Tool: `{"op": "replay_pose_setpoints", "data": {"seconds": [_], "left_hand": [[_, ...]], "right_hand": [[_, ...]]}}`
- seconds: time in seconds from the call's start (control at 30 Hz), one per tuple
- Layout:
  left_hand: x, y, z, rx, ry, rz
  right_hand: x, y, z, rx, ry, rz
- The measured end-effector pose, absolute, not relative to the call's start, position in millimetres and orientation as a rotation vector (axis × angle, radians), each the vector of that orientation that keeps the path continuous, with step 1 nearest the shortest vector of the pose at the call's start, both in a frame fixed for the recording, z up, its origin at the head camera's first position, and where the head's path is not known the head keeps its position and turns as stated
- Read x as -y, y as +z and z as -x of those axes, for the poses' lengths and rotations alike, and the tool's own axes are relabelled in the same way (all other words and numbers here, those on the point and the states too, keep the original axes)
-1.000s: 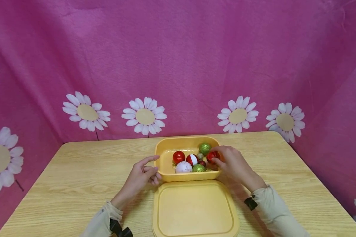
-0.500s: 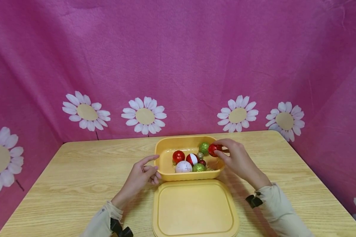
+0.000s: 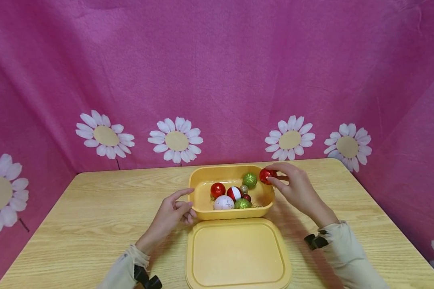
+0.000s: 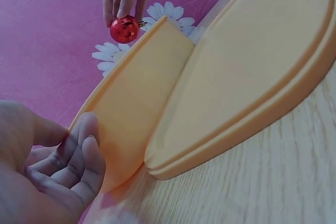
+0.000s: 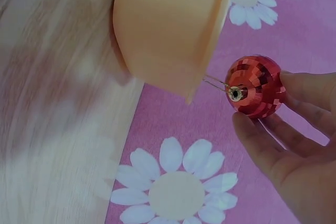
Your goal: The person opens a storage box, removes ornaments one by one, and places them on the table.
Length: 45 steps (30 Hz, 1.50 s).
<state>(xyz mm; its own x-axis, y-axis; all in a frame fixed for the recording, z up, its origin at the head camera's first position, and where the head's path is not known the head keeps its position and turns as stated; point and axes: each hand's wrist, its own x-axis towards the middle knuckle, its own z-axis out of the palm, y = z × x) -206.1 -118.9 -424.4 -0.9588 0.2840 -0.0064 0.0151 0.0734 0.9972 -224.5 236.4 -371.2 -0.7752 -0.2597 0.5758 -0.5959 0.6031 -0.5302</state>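
My right hand (image 3: 298, 188) pinches a shiny red faceted bauble (image 3: 267, 176) between thumb and fingers, above the right rim of a yellow plastic box (image 3: 222, 215). In the right wrist view the bauble (image 5: 255, 86) shows its gold cap and a thin wire loop beside the box wall (image 5: 168, 30). My left hand (image 3: 170, 214) holds the box's left edge, with thumb and index finger at the rim. Inside the box lie another red bauble (image 3: 218, 190), a red-and-white one (image 3: 234, 194), a speckled white one (image 3: 224, 203), green glitter ones (image 3: 250, 180) and small baubles (image 3: 246, 198).
The yellow lid (image 3: 238, 255) lies flat on the wooden table (image 3: 105, 224), right in front of the box. Pink cloth (image 3: 217, 80) with printed daisies surrounds the table at the back and sides.
My right hand has lifted the red bauble from the right end of the box, up and rightward to above the rim. The left hand and lid stay in place.
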Motion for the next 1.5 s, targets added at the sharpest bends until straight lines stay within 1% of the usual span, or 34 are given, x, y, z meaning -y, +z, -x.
{"op": "replay_pose_setpoints", "data": {"seconds": [0.33, 0.63, 1.03, 1.5], "left_hand": [[120, -423, 208, -2.16, 1.966, -0.331], [123, -424, 209, -2.179, 1.964, -0.336], [124, -424, 209, -2.159, 1.975, -0.355], [125, -427, 211, -2.177, 1.966, -0.38]], "right_hand": [[-262, -371, 232, 2.387, 1.0, -0.544], [-283, -390, 243, 2.502, 1.018, -0.399], [-298, -412, 252, 2.776, 0.974, -0.342], [-310, -406, 249, 2.841, 0.973, -0.324]]}}
